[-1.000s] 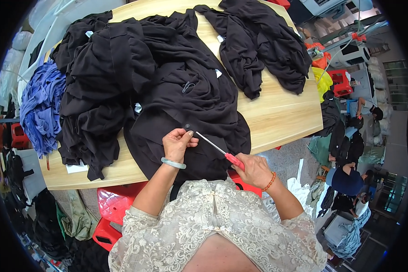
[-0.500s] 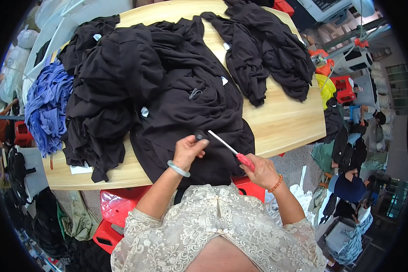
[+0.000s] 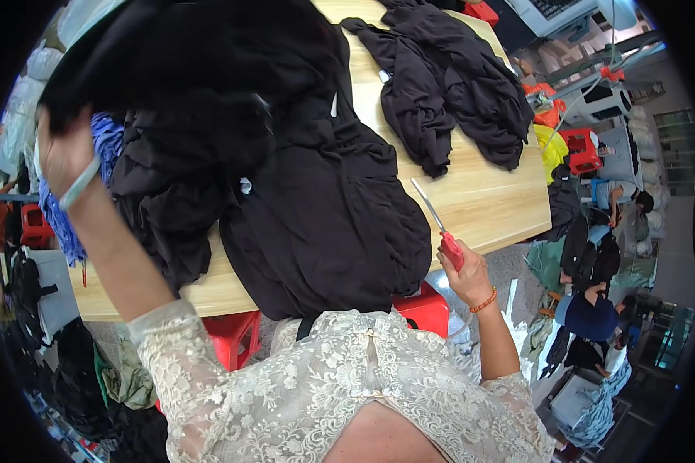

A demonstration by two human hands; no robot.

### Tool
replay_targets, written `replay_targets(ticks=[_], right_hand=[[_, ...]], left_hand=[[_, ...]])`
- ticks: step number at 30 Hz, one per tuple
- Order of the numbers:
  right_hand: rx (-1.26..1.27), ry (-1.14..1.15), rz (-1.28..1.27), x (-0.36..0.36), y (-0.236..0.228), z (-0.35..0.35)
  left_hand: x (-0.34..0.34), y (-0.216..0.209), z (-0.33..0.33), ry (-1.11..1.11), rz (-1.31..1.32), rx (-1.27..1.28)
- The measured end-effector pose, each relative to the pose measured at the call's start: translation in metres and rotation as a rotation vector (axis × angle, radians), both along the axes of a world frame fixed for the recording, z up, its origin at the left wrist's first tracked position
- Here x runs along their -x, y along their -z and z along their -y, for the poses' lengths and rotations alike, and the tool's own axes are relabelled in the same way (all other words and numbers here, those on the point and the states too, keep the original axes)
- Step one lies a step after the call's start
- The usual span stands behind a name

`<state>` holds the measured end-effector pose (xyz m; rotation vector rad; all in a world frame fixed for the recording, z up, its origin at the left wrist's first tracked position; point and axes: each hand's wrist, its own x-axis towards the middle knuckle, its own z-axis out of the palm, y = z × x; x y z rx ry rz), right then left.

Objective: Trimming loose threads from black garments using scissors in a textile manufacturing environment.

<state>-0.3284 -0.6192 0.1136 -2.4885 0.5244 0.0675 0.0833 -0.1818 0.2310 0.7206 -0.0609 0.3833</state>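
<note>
My left hand (image 3: pixel 68 150), blurred by motion, is raised at the far left and closed on the edge of a black garment (image 3: pixel 201 54). The lifted cloth sweeps across the top of the pile, its far part smeared. Over the table's front right side, my right hand (image 3: pixel 466 276) is closed round the red handle of a pair of slim scissors (image 3: pixel 428 207). Their metal blades look closed together and point up and away. Another black garment (image 3: pixel 324 224) lies spread before me, draping over the front edge toward my lap.
More black garments (image 3: pixel 455 92) lie at the table's (image 3: pixel 486 193) far right. A blue garment heap (image 3: pixel 58 220) sits at the left edge. Red stools (image 3: pixel 425 310) stand under the front edge. People (image 3: pixel 591 320) are among clothing at the right.
My left hand has moved from the middle to the far left, lifting a black garment up and away. My right hand has shifted slightly right with the scissors, which now point more upward.
</note>
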Motion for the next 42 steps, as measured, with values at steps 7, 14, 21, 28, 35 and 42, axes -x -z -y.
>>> replay_targets(ticks=[7,14,21,28,35,42], right_hand=[[-0.016,0.008,-0.128,0.000,0.026,-0.011],[0.164,0.000,-0.284,0.008,0.049,-0.023],[-0.334,-0.006,-0.263,0.024,0.090,-0.072],[-0.771,0.039,-0.121,0.003,0.056,-0.060],[-1.117,-0.087,-0.063,-0.068,-0.026,-0.072],[-0.522,-0.089,0.011,-0.068,0.010,-0.061]], left_hand=[[0.092,0.192,-0.106,0.333,-0.421,0.031],[0.159,0.243,-0.062,0.263,-0.676,0.184],[0.229,0.204,0.029,0.660,-0.734,-0.602],[0.303,0.191,0.135,1.035,-0.280,-1.286],[0.313,0.166,0.172,0.913,-0.063,-0.975],[0.243,0.211,0.061,0.519,-0.574,-0.182]])
